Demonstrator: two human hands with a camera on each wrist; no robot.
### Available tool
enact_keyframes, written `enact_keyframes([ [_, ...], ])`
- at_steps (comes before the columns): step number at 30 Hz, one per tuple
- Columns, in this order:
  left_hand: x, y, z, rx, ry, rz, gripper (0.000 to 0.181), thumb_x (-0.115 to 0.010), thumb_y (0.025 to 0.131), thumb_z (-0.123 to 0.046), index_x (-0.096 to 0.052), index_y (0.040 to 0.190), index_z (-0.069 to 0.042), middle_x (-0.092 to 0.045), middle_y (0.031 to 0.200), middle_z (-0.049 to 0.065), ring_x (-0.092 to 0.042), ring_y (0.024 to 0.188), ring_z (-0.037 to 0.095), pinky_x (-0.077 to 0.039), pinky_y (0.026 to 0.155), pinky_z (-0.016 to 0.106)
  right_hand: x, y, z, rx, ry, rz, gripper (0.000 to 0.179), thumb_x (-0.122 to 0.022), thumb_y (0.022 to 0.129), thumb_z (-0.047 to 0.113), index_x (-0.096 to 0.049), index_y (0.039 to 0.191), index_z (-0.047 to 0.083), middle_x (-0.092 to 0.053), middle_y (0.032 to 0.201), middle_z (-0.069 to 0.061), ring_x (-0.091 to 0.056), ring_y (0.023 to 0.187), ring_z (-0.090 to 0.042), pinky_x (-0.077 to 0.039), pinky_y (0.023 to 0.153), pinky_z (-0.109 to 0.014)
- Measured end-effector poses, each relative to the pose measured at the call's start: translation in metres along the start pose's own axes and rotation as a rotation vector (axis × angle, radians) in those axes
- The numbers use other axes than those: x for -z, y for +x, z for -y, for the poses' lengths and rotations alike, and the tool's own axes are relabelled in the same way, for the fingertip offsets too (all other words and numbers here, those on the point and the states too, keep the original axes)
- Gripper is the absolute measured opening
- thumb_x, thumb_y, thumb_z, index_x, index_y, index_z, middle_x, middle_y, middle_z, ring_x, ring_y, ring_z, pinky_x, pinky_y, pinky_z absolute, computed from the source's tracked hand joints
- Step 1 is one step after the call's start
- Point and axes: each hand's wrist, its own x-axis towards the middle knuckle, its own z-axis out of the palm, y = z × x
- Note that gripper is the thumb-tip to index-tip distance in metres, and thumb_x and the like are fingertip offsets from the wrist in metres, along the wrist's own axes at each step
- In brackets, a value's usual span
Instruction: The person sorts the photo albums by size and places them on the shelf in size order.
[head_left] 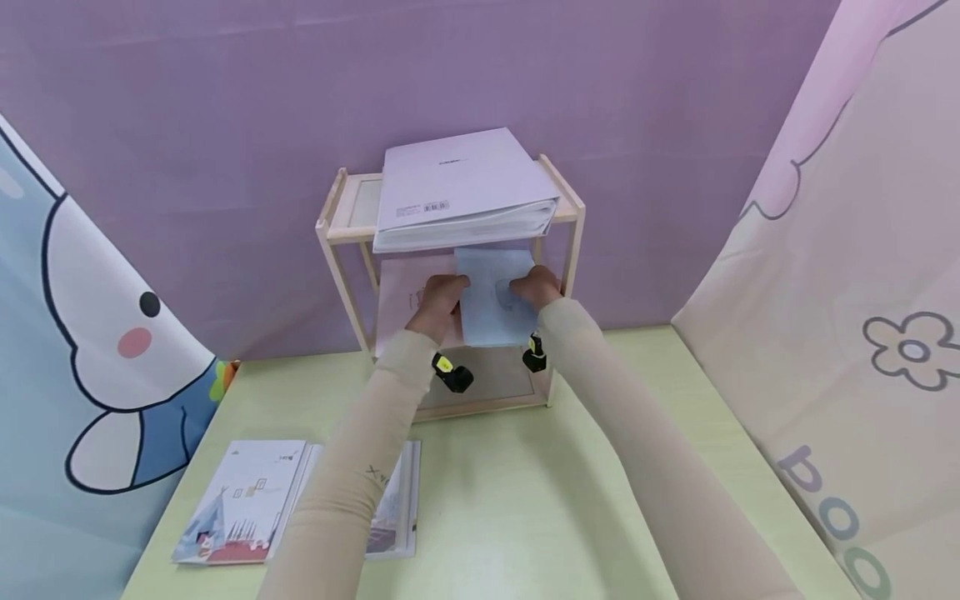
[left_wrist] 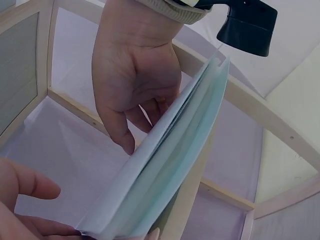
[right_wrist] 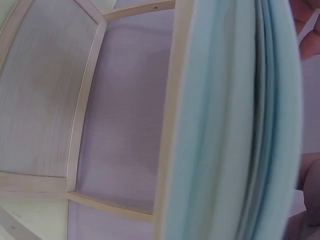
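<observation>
Head view, items as found: one light blue, rectangular, soft-covered book, located in a pale wooden rack, beneath its top shelf and right of centre; layered edges visible from both wrists. My left grip: clamped on the blue book at its left side, thumb over the cover. My right grip: clamped on the same book at its right side, thumb likewise on the cover, remaining fingers largely hidden from the head camera. One pale pink, flat, rectangular booklet, just left of the blue book, partly covered by my left grip; overlap between the two, cannot tell. One thick, lilac-white volume with a printed barcode, lying on the rack's top shelf. White illustrated printed matter, on the pale green tabletop, front left of the rack, partly behind my cream sleeve; one open book or several, cannot tell.
</observation>
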Motion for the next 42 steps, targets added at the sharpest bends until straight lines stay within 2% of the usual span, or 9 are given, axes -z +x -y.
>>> enact_keyframes([
  [5, 0.001, 0.001, 0.001, -0.022, -0.019, -0.010, 0.010, -0.055, 0.086, -0.010, -0.052, 0.091, -0.002, -0.051, 0.084, 0.004, -0.047, 0.073, 0.015, -0.038, 0.064, 0.024, 0.000, 0.001, 0.000, 0.009, -0.044, 0.006, 0.046, -0.054, 0.088, 0.021, -0.048, 0.124, -0.006, -0.053, 0.119, -0.018, -0.048, 0.100, -0.027, -0.042, 0.095, -0.040],
  [13, 0.000, 0.007, 0.007, -0.044, -0.049, -0.052, 0.025, -0.054, 0.085, -0.009, -0.038, 0.065, -0.009, -0.029, 0.053, 0.000, -0.028, 0.047, 0.013, -0.027, 0.049, 0.026, -0.001, 0.002, -0.001, 0.016, -0.057, 0.014, 0.045, -0.053, 0.088, 0.022, -0.049, 0.123, -0.005, -0.054, 0.119, -0.018, -0.049, 0.100, -0.028, -0.042, 0.095, -0.041],
  [17, 0.000, 0.001, 0.004, -0.052, -0.087, -0.036, 0.006, -0.053, 0.087, -0.008, -0.054, 0.084, -0.002, -0.027, 0.052, -0.001, -0.024, 0.046, 0.013, -0.026, 0.049, 0.026, -0.001, -0.001, -0.003, 0.062, -0.097, 0.005, 0.041, -0.052, 0.089, 0.025, -0.055, 0.115, -0.006, -0.057, 0.113, -0.018, -0.051, 0.094, -0.026, -0.045, 0.091, -0.040],
  [19, 0.002, -0.001, 0.003, -0.055, -0.137, -0.015, 0.010, -0.052, 0.087, -0.005, -0.056, 0.093, 0.002, -0.028, 0.054, 0.000, -0.024, 0.047, 0.013, -0.027, 0.050, 0.026, -0.002, -0.002, -0.005, 0.092, -0.122, 0.006, 0.039, -0.052, 0.088, 0.028, -0.057, 0.108, -0.006, -0.060, 0.106, -0.018, -0.053, 0.088, -0.026, -0.048, 0.086, -0.039],
  [25, 0.007, -0.005, 0.006, -0.049, -0.330, 0.039, 0.021, -0.049, 0.087, 0.004, -0.054, 0.107, 0.010, -0.048, 0.086, 0.011, -0.042, 0.071, 0.017, -0.039, 0.072, 0.027, -0.006, -0.008, -0.008, 0.155, -0.131, 0.014, 0.052, -0.055, 0.087, 0.032, -0.045, 0.119, -0.009, -0.055, 0.107, -0.020, -0.051, 0.090, -0.027, -0.047, 0.085, -0.040],
  [30, 0.009, -0.012, 0.010, -0.086, -0.345, 0.039, 0.029, -0.050, 0.086, 0.008, -0.053, 0.114, 0.015, -0.056, 0.105, 0.018, -0.052, 0.089, 0.022, -0.045, 0.085, 0.032, -0.004, -0.016, -0.011, 0.183, -0.011, 0.072, 0.069, -0.054, 0.088, 0.029, -0.028, 0.140, -0.009, -0.044, 0.134, -0.024, -0.048, 0.113, -0.032, -0.041, 0.099, -0.043],
  [34, 0.017, -0.025, 0.014, -0.107, -0.359, 0.056, 0.009, -0.052, 0.086, 0.006, -0.055, 0.094, 0.009, -0.057, 0.095, 0.012, -0.052, 0.086, 0.021, -0.045, 0.085, 0.032, -0.002, -0.028, -0.017, 0.200, 0.073, 0.114, 0.077, -0.051, 0.091, 0.030, -0.012, 0.148, -0.005, -0.021, 0.153, -0.019, -0.030, 0.136, -0.030, -0.027, 0.111, -0.041],
  [38, 0.027, -0.041, 0.018, -0.119, -0.385, 0.116, 0.004, -0.049, 0.092, 0.001, -0.052, 0.089, 0.002, -0.052, 0.093, 0.008, -0.053, 0.091, 0.022, -0.043, 0.095, 0.035, -0.007, -0.042, -0.027, 0.306, 0.020, 0.083, 0.074, -0.052, 0.093, 0.026, -0.013, 0.147, -0.006, -0.019, 0.153, -0.021, -0.022, 0.140, -0.031, -0.022, 0.113, -0.040],
  [42, 0.037, -0.057, 0.026, -0.150, -0.388, 0.200, 0.025, -0.045, 0.096, -0.004, -0.048, 0.117, 0.010, -0.048, 0.118, 0.016, -0.046, 0.117, 0.031, -0.035, 0.107, 0.037, -0.014, -0.057, -0.040, 0.496, -0.079, 0.020, 0.068, -0.052, 0.091, 0.018, -0.022, 0.142, -0.015, -0.028, 0.146, -0.030, -0.028, 0.136, -0.038, -0.028, 0.110, -0.044],
])
